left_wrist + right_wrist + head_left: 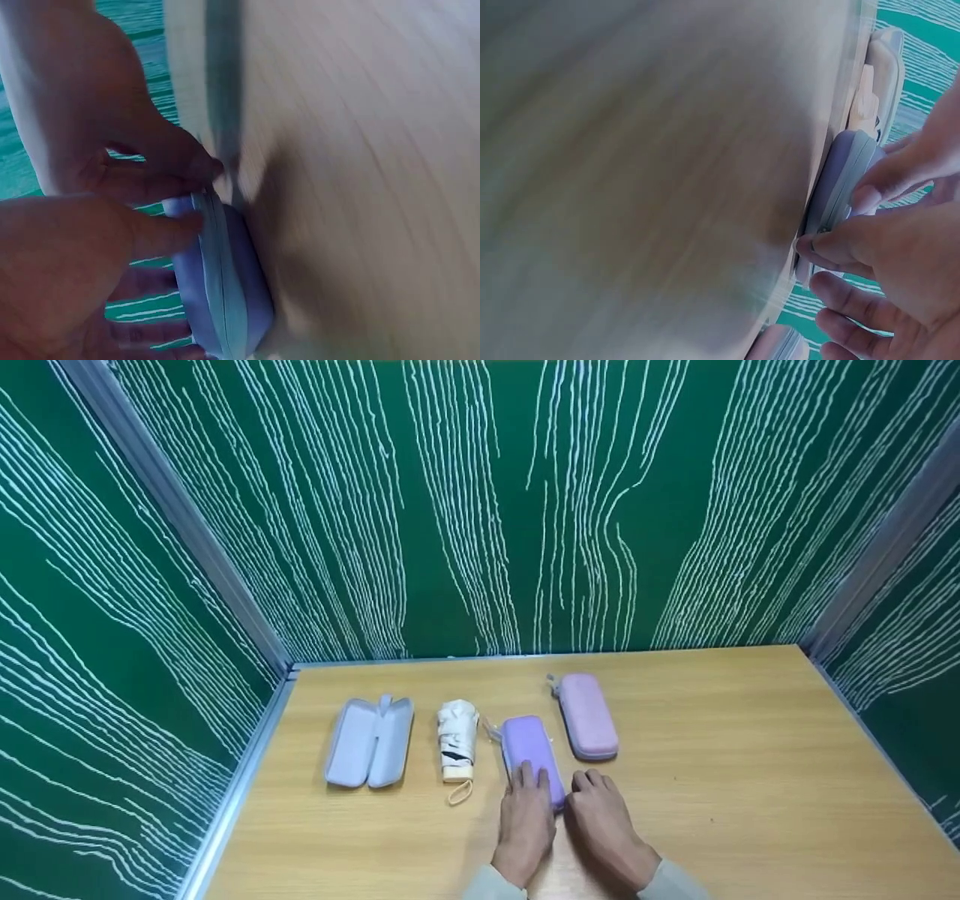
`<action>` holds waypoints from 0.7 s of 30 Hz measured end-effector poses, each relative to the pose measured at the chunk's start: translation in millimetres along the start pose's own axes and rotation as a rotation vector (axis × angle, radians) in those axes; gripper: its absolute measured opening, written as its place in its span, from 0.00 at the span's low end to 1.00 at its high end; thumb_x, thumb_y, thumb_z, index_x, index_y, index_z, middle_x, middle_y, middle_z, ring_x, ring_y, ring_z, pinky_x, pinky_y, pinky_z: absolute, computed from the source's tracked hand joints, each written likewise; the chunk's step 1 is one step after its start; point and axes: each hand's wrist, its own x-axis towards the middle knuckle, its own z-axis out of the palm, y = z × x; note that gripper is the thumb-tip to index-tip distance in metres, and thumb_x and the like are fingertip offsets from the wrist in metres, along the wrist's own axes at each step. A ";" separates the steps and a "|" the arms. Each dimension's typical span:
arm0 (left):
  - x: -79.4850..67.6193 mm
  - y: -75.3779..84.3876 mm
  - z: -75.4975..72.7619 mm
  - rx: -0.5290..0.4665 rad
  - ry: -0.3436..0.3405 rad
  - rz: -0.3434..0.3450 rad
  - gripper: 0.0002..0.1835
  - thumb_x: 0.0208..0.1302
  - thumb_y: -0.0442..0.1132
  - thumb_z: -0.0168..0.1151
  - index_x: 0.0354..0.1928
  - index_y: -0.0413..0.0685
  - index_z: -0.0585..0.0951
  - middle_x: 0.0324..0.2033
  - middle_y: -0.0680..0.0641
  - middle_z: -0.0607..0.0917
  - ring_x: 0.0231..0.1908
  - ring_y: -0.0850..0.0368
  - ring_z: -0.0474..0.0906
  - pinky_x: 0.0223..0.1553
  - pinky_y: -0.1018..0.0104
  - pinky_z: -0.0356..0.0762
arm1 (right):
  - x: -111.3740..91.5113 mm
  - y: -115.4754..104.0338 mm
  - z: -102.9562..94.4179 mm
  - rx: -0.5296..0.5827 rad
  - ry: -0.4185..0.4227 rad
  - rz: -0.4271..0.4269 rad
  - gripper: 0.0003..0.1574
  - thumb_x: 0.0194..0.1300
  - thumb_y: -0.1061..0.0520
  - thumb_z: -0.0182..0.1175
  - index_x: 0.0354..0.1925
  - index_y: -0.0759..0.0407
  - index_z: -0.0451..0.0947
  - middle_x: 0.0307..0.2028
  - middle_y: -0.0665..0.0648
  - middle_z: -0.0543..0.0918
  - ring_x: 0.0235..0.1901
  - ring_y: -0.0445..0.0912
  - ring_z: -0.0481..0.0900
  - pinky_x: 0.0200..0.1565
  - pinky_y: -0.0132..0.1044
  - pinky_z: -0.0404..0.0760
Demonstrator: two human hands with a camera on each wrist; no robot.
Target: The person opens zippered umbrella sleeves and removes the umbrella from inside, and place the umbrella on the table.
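Observation:
A purple zippered case (pixel 526 739) lies on the table with its long side slanting toward me. My left hand (pixel 526 817) grips its near part, fingers over the top and thumb against the zipped side, as the left wrist view shows. At the near right corner is my right hand (pixel 606 821); in the right wrist view its thumb and forefinger pinch at the zipper pull (pixel 823 231). The pale zipper band (pixel 223 292) runs along the side, closed where it shows. The right hand's other fingers are loosely bent, away from the case.
A pink zippered case (pixel 589 716) lies behind and right of the purple one. To the left are a folded cream umbrella (pixel 457 735) with a wrist loop and a grey case (pixel 352 746) lying opened out. Green panels with white lines (pixel 465 510) enclose the wooden table (pixel 750 780).

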 end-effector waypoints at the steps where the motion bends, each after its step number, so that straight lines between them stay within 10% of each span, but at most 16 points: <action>1: 1.0 -2.9 0.4 0.027 -0.003 0.061 0.33 0.41 0.44 0.72 0.56 0.49 0.76 0.55 0.40 0.71 0.57 0.44 0.67 0.53 0.60 0.71 | -0.3 0.8 -0.5 0.000 -0.007 0.002 0.04 0.43 0.69 0.64 0.22 0.64 0.83 0.27 0.57 0.71 0.31 0.54 0.69 0.35 0.47 0.71; 9: 17.2 -27.4 -10.4 0.030 -0.143 0.411 0.27 0.51 0.44 0.66 0.57 0.63 0.76 0.59 0.49 0.71 0.60 0.51 0.65 0.52 0.60 0.72 | -2.4 7.3 -2.2 0.009 0.011 -0.005 0.04 0.41 0.67 0.65 0.20 0.60 0.83 0.29 0.57 0.73 0.32 0.54 0.69 0.33 0.46 0.70; 15: 27.1 -37.4 -19.8 -0.026 -0.346 0.418 0.41 0.39 0.40 0.72 0.61 0.70 0.71 0.66 0.52 0.63 0.64 0.54 0.59 0.51 0.58 0.73 | -2.0 8.9 -2.4 0.024 -0.020 0.003 0.05 0.41 0.66 0.65 0.22 0.59 0.84 0.30 0.57 0.73 0.33 0.53 0.69 0.34 0.46 0.71; 21: 30.1 -37.6 -22.9 -0.024 -0.326 0.434 0.38 0.41 0.37 0.74 0.59 0.70 0.73 0.64 0.52 0.66 0.63 0.55 0.61 0.48 0.59 0.75 | -1.7 9.3 -3.3 0.042 -0.018 0.023 0.03 0.43 0.63 0.64 0.22 0.58 0.84 0.29 0.57 0.73 0.32 0.54 0.69 0.35 0.47 0.71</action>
